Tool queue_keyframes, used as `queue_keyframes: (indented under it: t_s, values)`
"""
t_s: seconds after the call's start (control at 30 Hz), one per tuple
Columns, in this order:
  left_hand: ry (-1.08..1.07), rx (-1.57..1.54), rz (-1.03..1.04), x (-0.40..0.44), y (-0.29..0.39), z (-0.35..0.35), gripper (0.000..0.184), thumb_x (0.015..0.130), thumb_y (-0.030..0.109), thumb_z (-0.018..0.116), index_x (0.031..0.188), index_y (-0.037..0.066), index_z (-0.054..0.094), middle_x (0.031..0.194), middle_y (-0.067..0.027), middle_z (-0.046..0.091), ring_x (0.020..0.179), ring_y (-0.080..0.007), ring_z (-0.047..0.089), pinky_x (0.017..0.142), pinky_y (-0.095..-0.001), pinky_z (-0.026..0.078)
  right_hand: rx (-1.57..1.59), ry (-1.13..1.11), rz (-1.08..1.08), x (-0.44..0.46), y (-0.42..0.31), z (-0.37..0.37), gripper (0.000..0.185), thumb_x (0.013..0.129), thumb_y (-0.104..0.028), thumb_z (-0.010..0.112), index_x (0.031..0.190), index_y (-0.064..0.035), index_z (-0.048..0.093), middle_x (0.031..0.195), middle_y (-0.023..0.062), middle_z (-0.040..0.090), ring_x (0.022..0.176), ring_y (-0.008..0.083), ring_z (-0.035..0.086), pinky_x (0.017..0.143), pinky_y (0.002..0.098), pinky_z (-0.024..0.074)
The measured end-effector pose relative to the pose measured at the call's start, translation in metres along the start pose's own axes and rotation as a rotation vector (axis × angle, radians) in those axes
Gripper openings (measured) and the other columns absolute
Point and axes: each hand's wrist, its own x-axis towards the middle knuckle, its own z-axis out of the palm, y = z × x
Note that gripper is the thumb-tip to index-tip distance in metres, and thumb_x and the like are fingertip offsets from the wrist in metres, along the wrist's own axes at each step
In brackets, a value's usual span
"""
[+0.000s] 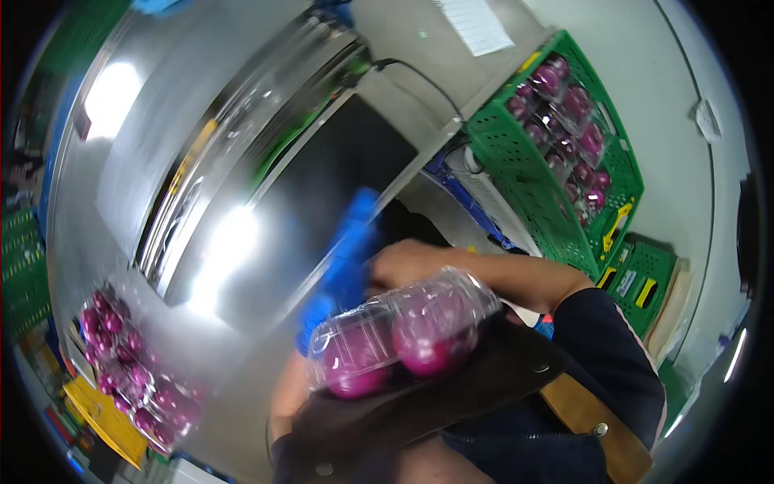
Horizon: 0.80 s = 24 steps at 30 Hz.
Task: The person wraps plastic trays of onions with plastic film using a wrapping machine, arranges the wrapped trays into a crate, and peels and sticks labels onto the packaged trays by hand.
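Observation:
A clear plastic pack of round purple produce [431, 343], which looks like red onions, is close to me in front of my dark apron. What holds it up is hidden. Just beyond it, my left hand [343, 262] wears a blue glove and is smeared by motion, so its fingers cannot be made out. Bare and bent at the wrist, my right hand [403, 262] lies against the gloved hand behind the pack's upper edge. It looks closed, with its fingertips hidden; whether it grips the glove or something else is not clear.
More purple packs [129, 363] lie on the shiny metal table [234, 363] at the lower left, beside a yellow crate [105, 423]. A machine with a dark plate [347, 149] stands ahead. A green crate [524, 177] full of packs is on the right, near a paper sheet [476, 26].

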Motion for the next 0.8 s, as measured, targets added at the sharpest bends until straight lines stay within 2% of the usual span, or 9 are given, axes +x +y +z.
queue_keyframes:
  t_s: [0.07, 0.17, 0.27, 0.33, 0.47, 0.57, 0.63, 0.73, 0.8]
  values:
    - [-0.101, 0.102, 0.005, 0.005, 0.009, 0.029, 0.027, 0.083, 0.014, 0.063, 0.109, 0.005, 0.061, 0.099, -0.0099, 0.064, 0.089, -0.0207, 0.061, 0.076, -0.0351, 0.05, 0.336, 0.245, 0.272, -0.051, 0.054, 0.005, 0.028, 0.087, -0.026, 0.059, 0.104, -0.004, 0.063, 0.091, 0.0125, 0.067, 0.09, 0.0215, 0.065, 0.082, 0.0356, 0.0502]
    - [-0.285, 0.299, 0.034, 0.017, 0.022, 0.078, 0.03, 0.083, 0.015, 0.065, 0.11, 0.005, 0.06, 0.101, -0.01, 0.063, 0.092, -0.0215, 0.061, 0.079, -0.0356, 0.05, 0.502, 0.785, 0.065, -0.11, 0.038, -0.043, 0.046, 0.087, -0.036, 0.061, 0.116, -0.0011, 0.057, 0.101, 0.0172, 0.065, 0.093, 0.0301, 0.064, 0.083, 0.0385, 0.0492]
    - [-0.477, 0.686, 0.159, 0.022, 0.037, 0.119, 0.032, 0.082, 0.015, 0.066, 0.112, 0.006, 0.06, 0.103, -0.0101, 0.063, 0.095, -0.0223, 0.06, 0.081, -0.0362, 0.049, 0.142, 0.647, -0.253, -0.14, 0.005, -0.061, 0.064, 0.086, -0.036, 0.064, 0.134, -0.0011, 0.042, 0.126, 0.0202, 0.053, 0.117, 0.0282, 0.053, 0.099, 0.037, 0.0407]
    - [-0.622, 1.111, 0.414, 0.026, 0.048, 0.145, 0.034, 0.081, 0.016, 0.067, 0.113, 0.006, 0.059, 0.105, -0.0102, 0.063, 0.097, -0.0228, 0.06, 0.083, -0.0366, 0.049, 0.459, 0.325, -0.07, -0.146, 0.002, -0.055, 0.064, 0.088, -0.036, 0.062, 0.137, -0.0012, 0.04, 0.128, 0.0202, 0.053, 0.118, 0.031, 0.053, 0.1, 0.0361, 0.0396]
    - [-0.794, 1.758, 0.886, 0.04, 0.067, 0.194, 0.038, 0.08, 0.016, 0.069, 0.116, 0.006, 0.058, 0.108, -0.0103, 0.062, 0.102, -0.0238, 0.06, 0.087, -0.0374, 0.049, 0.905, 0.655, 0.006, -0.184, 0.067, -0.011, 0.054, 0.093, -0.035, 0.055, 0.137, -0.0048, 0.045, 0.132, 0.013, 0.054, 0.117, 0.0228, 0.053, 0.1, 0.0343, 0.0402]
    - [-0.704, 0.984, 0.193, 0.039, 0.074, 0.262, 0.06, 0.086, 0.035, 0.062, 0.135, 0.007, 0.044, 0.126, -0.0132, 0.056, 0.112, -0.026, 0.056, 0.096, -0.0402, 0.044, 1.072, 1.296, 0.151, -0.24, 0.114, 0.037, 0.051, 0.094, -0.035, 0.053, 0.134, -0.0044, 0.048, 0.133, 0.011, 0.053, 0.116, 0.0204, 0.053, 0.099, 0.0338, 0.0413]
    - [-0.658, 0.141, -0.425, 0.062, 0.064, 0.27, 0.068, 0.088, 0.044, 0.056, 0.141, 0.007, 0.037, 0.132, -0.015, 0.052, 0.113, -0.0273, 0.056, 0.097, -0.0415, 0.043, 1.388, 1.797, 0.567, -0.291, 0.107, 0.021, 0.054, 0.094, -0.041, 0.052, 0.131, -0.0029, 0.048, 0.125, 0.0098, 0.056, 0.109, 0.0186, 0.056, 0.091, 0.0341, 0.0476]
    - [-0.793, 0.572, -0.251, 0.072, 0.074, 0.277, 0.069, 0.091, 0.047, 0.048, 0.143, 0.005, 0.033, 0.139, -0.017, 0.046, 0.118, -0.0294, 0.053, 0.098, -0.0428, 0.043, 1.158, 2.341, 0.408, -0.395, 0.216, 0.059, 0.062, 0.094, -0.049, 0.05, 0.135, -0.0023, 0.045, 0.124, 0.0121, 0.056, 0.107, 0.0215, 0.057, 0.09, 0.0343, 0.0479]
    - [-0.769, 0.546, -0.34, 0.082, 0.073, 0.271, 0.062, 0.093, 0.04, 0.047, 0.141, 0.003, 0.036, 0.14, -0.0158, 0.045, 0.116, -0.0291, 0.054, 0.097, -0.0422, 0.044, 0.684, 2.587, 0.62, -0.445, 0.265, 0.061, 0.063, 0.094, -0.047, 0.051, 0.135, 0.0007, 0.046, 0.126, 0.015, 0.056, 0.114, 0.0216, 0.055, 0.098, 0.0334, 0.0426]
